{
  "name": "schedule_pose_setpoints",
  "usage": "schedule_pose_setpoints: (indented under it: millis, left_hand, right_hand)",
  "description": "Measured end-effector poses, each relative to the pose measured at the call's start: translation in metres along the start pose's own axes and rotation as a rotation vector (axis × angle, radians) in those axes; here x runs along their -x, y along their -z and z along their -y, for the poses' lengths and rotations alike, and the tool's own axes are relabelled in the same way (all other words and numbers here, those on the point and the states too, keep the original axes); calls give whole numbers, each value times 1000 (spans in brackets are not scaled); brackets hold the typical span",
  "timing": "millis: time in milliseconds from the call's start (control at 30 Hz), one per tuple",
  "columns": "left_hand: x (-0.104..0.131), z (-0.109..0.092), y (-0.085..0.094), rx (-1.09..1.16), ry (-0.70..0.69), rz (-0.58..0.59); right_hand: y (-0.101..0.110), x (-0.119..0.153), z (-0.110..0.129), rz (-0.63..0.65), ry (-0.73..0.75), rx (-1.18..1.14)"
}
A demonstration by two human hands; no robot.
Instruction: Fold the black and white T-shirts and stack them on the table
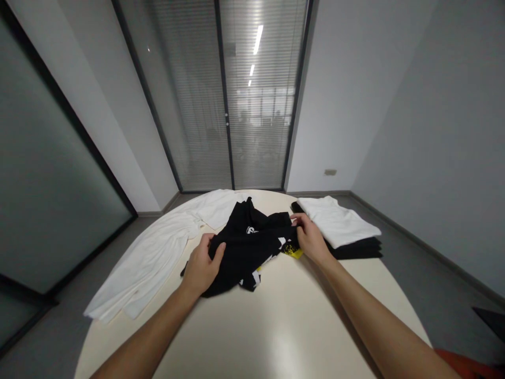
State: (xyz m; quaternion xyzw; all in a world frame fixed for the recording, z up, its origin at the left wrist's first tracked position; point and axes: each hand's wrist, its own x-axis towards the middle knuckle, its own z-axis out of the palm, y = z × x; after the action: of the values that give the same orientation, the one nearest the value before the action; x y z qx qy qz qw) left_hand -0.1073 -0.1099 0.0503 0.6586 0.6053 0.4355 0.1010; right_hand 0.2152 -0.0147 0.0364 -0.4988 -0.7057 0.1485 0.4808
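Note:
A black T-shirt (244,247) with a white logo and a yellow-and-white print lies bunched and partly folded over on the table, between my two hands. My left hand (204,266) grips its left side, thumb on top of the cloth and fingers partly hidden beneath. At the right end of the shirt, my right hand (310,237) pinches the cloth near the printed part. Just beyond that hand sits a folded white garment (341,221) on top of folded black garments (355,250).
Crumpled white clothing (158,258) spreads along the left rim of the rounded pale table (292,326). A glass partition with blinds (260,131) stands behind the table. Something red (469,363) shows at the lower right corner.

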Motion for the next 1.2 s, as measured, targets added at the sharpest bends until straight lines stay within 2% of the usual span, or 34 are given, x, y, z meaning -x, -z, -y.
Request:
schedule_pose_setpoints:
  millis: [133,267,367,433,600,800,1033,1133,1200]
  left_hand:
    - [0,-2,0,134,-187,-128]
    - [2,-7,2,223,-402,-148]
    - [4,-10,4,205,-460,-151]
    - [4,-11,6,186,-466,-147]
    - [1,-8,6,236,-411,-206]
    - [-1,-5,4,337,-282,-247]
    - [-2,-6,-7,647,-86,-149]
    - [-3,-5,-10,640,-31,-112]
    - [-2,-3,-10,569,-10,-44]
  right_hand:
    - [3,0,10,45,77,17]
    - [4,2,28,104,219,88]
    - [2,4,34,173,303,146]
    - [0,5,31,203,295,180]
    - [-1,3,20,212,247,197]
    - [1,2,22,147,162,103]
    - [1,3,18,82,198,29]
    - [3,2,19,93,242,14]
    - [5,2,20,117,265,12]
